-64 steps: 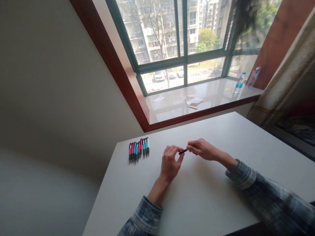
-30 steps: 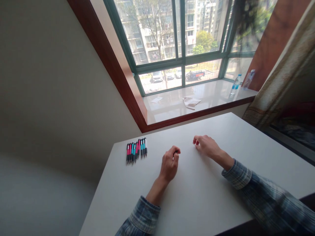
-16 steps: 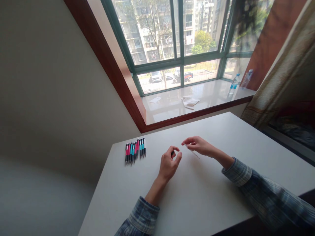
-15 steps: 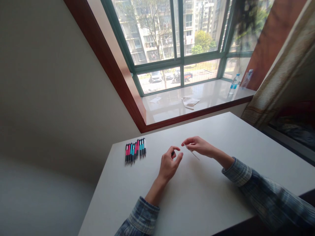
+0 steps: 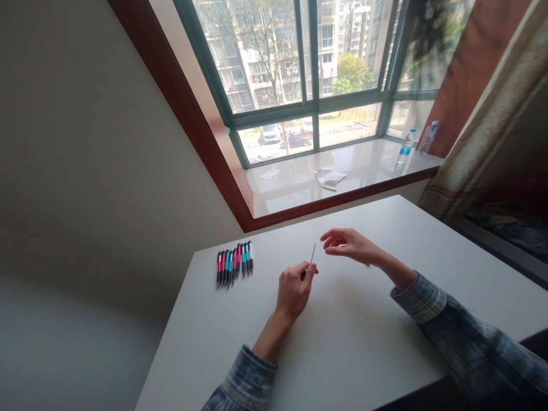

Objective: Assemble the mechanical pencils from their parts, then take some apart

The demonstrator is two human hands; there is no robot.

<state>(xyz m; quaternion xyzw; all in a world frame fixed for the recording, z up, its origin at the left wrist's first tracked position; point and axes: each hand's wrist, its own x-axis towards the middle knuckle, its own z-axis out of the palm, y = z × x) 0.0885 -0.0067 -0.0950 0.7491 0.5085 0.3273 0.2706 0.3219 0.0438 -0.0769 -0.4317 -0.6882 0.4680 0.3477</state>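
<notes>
My left hand (image 5: 293,288) is closed over the middle of the table, thumb against the fingers. A thin grey pen refill (image 5: 314,252) stands up slantwise from its grip; the lower end is hidden in the hand. A small black piece was between these fingers earlier, but I cannot make it out now. To the right and slightly farther back, my right hand (image 5: 349,244) hovers with fingers and thumb apart, and nothing shows between its fingertips. A tiny dark spot shows under its wrist, too small to name. Left of both hands lies a row of pink, teal and black pens (image 5: 234,264).
The white table (image 5: 363,354) meets the wall below a red-brown window frame (image 5: 342,195). On the sill are a crumpled cloth (image 5: 330,178), a flat paper (image 5: 269,174) and a water bottle (image 5: 406,147). A curtain (image 5: 483,114) hangs at the right.
The pen refill has passed from my right hand to my left, which has closed on it. The fingers of my right hand have opened and drawn slightly away to the right.
</notes>
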